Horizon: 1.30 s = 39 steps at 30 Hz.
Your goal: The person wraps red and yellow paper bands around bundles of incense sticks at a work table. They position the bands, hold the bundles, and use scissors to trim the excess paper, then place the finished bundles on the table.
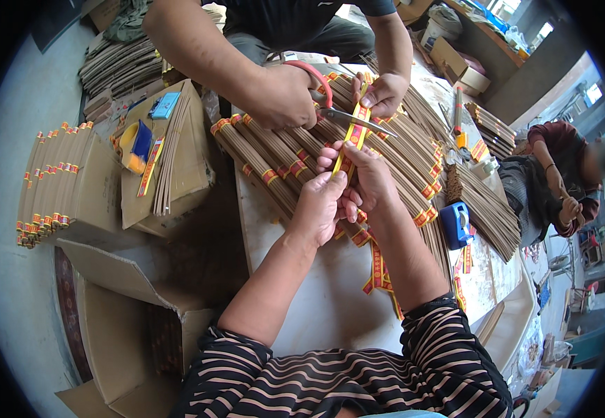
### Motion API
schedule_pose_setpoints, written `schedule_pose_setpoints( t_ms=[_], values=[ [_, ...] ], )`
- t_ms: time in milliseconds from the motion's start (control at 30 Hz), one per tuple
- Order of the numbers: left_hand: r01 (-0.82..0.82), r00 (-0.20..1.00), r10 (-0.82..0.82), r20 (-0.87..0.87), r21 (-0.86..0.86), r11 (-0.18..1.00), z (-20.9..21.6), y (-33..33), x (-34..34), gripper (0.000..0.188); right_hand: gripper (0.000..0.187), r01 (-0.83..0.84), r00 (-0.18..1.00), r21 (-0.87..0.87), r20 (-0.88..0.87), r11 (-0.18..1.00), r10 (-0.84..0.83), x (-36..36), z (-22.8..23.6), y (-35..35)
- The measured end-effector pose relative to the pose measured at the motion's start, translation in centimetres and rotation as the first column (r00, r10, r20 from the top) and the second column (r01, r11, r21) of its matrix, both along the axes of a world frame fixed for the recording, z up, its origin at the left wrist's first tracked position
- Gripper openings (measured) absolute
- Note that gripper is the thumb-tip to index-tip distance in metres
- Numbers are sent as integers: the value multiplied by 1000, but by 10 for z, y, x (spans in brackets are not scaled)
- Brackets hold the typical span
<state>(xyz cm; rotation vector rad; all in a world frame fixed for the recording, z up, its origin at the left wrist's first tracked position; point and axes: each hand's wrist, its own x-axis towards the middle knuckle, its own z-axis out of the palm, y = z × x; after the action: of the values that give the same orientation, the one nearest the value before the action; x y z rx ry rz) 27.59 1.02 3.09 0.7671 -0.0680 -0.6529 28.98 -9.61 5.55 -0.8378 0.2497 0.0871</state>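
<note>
My left hand and my right hand are closed on the near end of a yellow and red paper strip, over the table. A co-worker across from me grips its far end. That person's other hand holds scissors with red handles, the blades open across the strip just beyond my fingers. Beneath lie bundles of thin brown sticks, which look like incense, with red and yellow paper bands. More printed strips hang beside my right forearm.
A blue tape dispenser stands right of my right forearm, near loose sticks. On the left are another tape dispenser on a cardboard box, stacked bundles and an open carton. Another person sits at right.
</note>
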Motion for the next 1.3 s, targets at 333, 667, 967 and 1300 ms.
schedule_pose_setpoints(
  t_ms=[333, 667, 967, 1300],
  values=[
    [-11, 999, 11, -47, 2, 1000, 3, 0, -1, 22, 18, -24, 1000, 14, -13, 1000, 24, 0, -2, -1],
    [6, 1000, -6, -9, 13, 1000, -1, 1, -1, 21, 19, -22, 1000, 30, 10, 999, 22, 0, 1, 1],
    [5, 1000, -5, 1, 4, 1000, -1, -1, 0, 21, 19, -19, 1000, 14, 24, 1000, 18, 0, 1, 0],
    [9, 1000, -9, -7, 5, 1000, -2, 0, 0, 20, 19, -12, 1000, 21, 4, 1000, 12, -1, 1, 0]
  ],
)
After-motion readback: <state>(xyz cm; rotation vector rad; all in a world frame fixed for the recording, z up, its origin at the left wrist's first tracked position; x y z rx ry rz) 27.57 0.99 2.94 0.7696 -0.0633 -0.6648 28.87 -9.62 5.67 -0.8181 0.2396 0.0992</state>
